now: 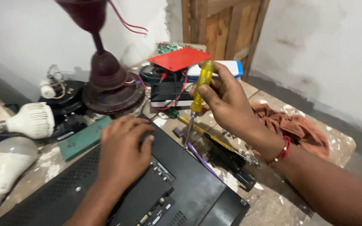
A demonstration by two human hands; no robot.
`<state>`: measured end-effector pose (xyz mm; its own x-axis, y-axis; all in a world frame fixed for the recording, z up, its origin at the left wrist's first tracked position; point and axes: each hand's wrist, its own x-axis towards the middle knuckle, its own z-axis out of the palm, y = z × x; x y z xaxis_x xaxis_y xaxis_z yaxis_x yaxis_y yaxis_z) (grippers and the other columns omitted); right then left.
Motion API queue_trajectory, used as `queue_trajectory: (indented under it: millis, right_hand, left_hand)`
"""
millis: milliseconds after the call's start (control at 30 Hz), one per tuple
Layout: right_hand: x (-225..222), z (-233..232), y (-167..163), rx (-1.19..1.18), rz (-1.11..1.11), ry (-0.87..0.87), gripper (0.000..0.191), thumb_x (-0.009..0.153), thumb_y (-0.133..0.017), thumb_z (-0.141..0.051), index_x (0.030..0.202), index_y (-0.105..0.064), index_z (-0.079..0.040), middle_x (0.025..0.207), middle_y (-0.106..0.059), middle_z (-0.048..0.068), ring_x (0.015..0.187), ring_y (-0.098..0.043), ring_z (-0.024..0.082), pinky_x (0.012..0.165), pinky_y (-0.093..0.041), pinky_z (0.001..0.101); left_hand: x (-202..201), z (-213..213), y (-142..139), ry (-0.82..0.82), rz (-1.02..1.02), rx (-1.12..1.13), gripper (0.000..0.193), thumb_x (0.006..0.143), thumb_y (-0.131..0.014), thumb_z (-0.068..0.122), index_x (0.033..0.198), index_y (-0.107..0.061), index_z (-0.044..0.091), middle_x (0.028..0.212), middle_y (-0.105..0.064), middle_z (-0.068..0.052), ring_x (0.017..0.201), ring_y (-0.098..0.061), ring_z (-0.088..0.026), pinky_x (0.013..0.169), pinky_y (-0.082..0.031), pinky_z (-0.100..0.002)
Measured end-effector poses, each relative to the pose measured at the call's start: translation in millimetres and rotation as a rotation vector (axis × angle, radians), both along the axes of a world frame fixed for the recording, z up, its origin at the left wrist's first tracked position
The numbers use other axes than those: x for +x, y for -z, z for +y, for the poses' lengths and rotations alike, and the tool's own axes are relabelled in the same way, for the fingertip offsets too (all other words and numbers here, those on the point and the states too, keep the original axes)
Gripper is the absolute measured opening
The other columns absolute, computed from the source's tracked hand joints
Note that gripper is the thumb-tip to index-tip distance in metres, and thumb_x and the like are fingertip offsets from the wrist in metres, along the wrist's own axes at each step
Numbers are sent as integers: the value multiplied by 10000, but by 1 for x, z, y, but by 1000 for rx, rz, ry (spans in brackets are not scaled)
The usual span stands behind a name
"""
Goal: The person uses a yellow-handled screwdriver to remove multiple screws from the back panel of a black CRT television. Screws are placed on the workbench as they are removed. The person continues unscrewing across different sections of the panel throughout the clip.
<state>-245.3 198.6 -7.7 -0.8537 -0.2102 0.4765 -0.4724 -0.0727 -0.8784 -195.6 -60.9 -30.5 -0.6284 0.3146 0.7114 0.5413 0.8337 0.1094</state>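
Right hand (227,100): wrapped around a yellow screwdriver (198,94), tip just above the black panel (189,188).
Left hand (122,150): palm down on the panel, holding nothing.
Panel: lying flat on the table (273,196).
Nearby: bulbs (30,120), brown rag (294,125).

small electronics repair workshop: paint-spattered workbench (273,201); left of the left hand (122,155), loose led bulbs (26,121); beyond it a ceiling-fan motor (112,90), red circuit board (180,58); bare plaster walls.
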Motion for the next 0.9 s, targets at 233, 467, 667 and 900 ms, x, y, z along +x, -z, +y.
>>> queue_trajectory:
  millis: [233, 467, 667, 900]
  right_hand:
    - [4, 8, 6, -66, 26, -27, 495, 1085, -547, -142, 1533, -348, -69, 1115, -670, 103, 905, -655, 138, 718, -583, 294]
    - [10, 15, 5, -29, 55, 1, 509, 1093, -546, -175, 1546, -339, -69, 1139, -686, 99, 962, -676, 128, 776, -607, 282]
    - [13, 12, 4, 9, 55, 5, 531, 1083, -551, -185, 1552, -331, -67, 1127, -688, 103, 923, -683, 134, 749, -578, 276]
    - [14, 9, 3, 31, 99, -4, 534, 1088, -541, -186, 1557, -319, -62, 1147, -690, 110, 975, -687, 138, 786, -600, 285]
  left_hand:
    - [-10, -7, 9, -232, -315, 147, 343, 843, -695, 177, 1178, -707, 103, 1193, -688, -126, 1153, -606, -366, 973, -450, -494]
    - [-11, -10, 13, -283, -380, 114, 362, 879, -660, 209, 1222, -684, 95, 1214, -672, -148, 1121, -617, -382, 949, -467, -501]
    - [-10, -10, 12, -302, -377, 91, 372, 885, -646, 225, 1235, -675, 104, 1214, -666, -139, 1122, -617, -368, 953, -460, -507]
    - [-8, -10, 11, -302, -369, 94, 365, 882, -651, 231, 1229, -678, 120, 1219, -662, -130, 1149, -607, -364, 958, -446, -511]
